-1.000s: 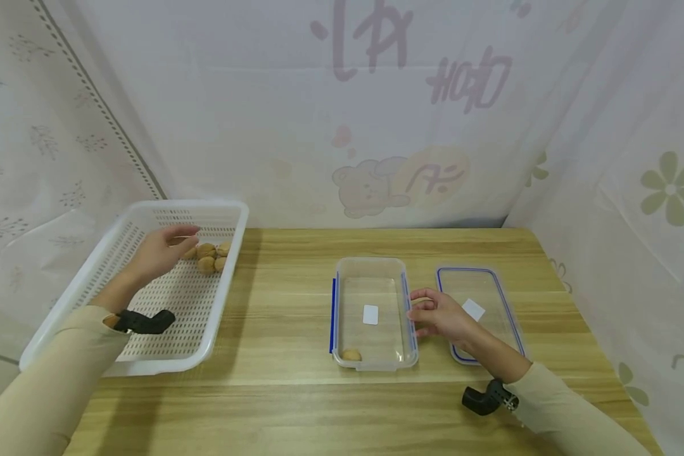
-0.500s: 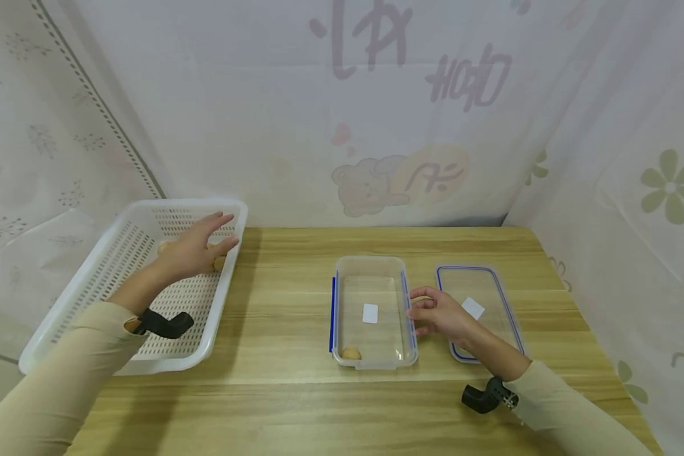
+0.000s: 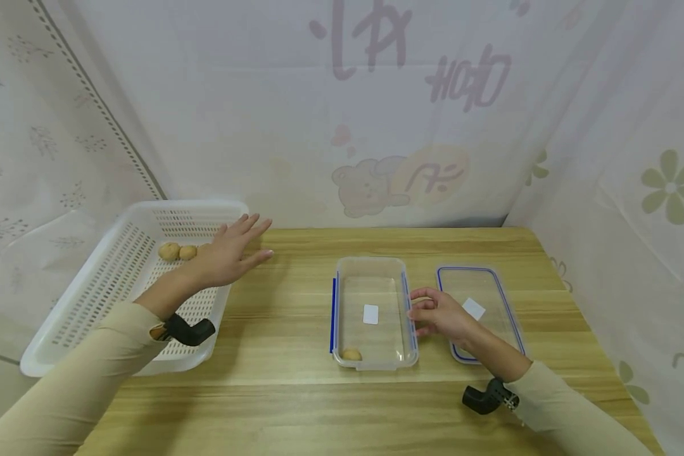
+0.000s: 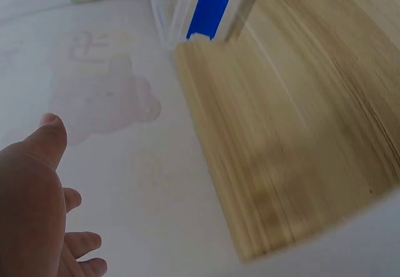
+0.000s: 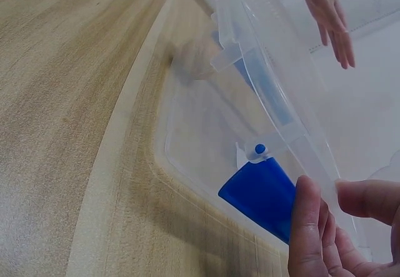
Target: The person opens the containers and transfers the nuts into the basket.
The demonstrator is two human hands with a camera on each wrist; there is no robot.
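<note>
My left hand (image 3: 223,258) hovers over the right rim of a white slotted basket (image 3: 94,269), fingers stretched and thumb apart. No object shows in its grasp, in the head view or in the left wrist view (image 4: 37,196). Round light-brown balls (image 3: 169,251), walnut-like or like small potatoes, lie in the basket, partly covered by that hand. My right hand (image 3: 441,313) holds the right wall of a clear plastic box (image 3: 376,345). In the right wrist view its thumb and fingers pinch the rim beside a blue latch (image 5: 259,196). One brown ball (image 3: 351,354) sits in the box's near left corner.
Right of the box lies a clear lid (image 3: 479,285) with a blue seal, partly under the right forearm. A wooden table (image 3: 296,405) bears everything. Patterned white curtains (image 3: 251,114) hang behind and at both sides.
My left hand has moved right across the basket to its right rim, its fingers straightening and spreading. The left-hand balls in the basket have come into view. My right hand and the box stay put.
</note>
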